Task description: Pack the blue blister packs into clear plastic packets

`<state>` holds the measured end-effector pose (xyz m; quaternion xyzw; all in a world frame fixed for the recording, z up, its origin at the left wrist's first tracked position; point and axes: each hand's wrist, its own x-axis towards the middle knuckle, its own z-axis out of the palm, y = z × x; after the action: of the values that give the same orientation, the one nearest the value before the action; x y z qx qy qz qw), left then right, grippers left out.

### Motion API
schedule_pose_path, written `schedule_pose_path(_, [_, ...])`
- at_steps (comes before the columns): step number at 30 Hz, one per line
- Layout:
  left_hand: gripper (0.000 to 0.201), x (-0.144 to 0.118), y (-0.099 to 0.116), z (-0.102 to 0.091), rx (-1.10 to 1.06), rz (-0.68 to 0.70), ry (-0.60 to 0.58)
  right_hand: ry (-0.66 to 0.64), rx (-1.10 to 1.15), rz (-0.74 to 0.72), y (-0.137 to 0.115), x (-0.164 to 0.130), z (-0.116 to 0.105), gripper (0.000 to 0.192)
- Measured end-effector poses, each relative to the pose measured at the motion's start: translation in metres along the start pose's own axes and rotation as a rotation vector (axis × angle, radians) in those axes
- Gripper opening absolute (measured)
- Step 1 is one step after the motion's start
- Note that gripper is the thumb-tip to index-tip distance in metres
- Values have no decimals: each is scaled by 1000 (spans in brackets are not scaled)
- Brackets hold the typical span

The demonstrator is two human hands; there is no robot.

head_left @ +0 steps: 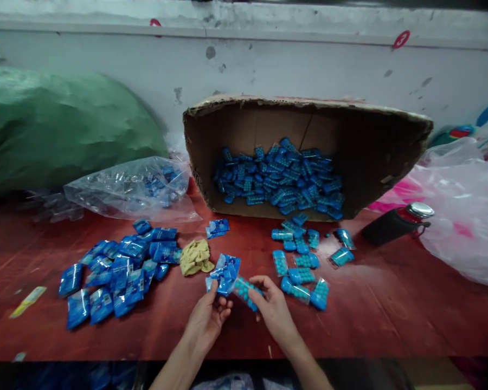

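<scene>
The fingers of the left hand point(208, 317) pinch a blue foil sachet point(224, 273) at the near middle of the red worktop point(390, 303); the right hand point(271, 306) grips a clear tube of blue pellets point(246, 292), its end at the sachet's mouth; this looks like bagging, and next the tube needs sliding fully inside.

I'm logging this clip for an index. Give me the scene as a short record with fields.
left hand: holds blue packet
right hand: holds clear tube of blue beads
table: red, worn
left of hands: pile of blue packets, yellow cloth
right of hands: loose bead tubes
behind: cardboard box on its side, tubes inside
far right: bottle lying down
</scene>
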<state>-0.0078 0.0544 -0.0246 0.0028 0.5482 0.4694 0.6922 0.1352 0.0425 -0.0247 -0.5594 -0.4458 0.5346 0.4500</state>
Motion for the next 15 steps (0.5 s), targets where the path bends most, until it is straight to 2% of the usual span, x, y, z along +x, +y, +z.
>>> schedule_pose_path(6, [23, -3, 1, 2, -44, 42, -41, 106, -186, -125, -6, -13, 9, 17])
schedule_pose_path(15, [21, 0, -1, 0, -64, 91, -56, 100, -241, -225, -7, -15, 12, 11])
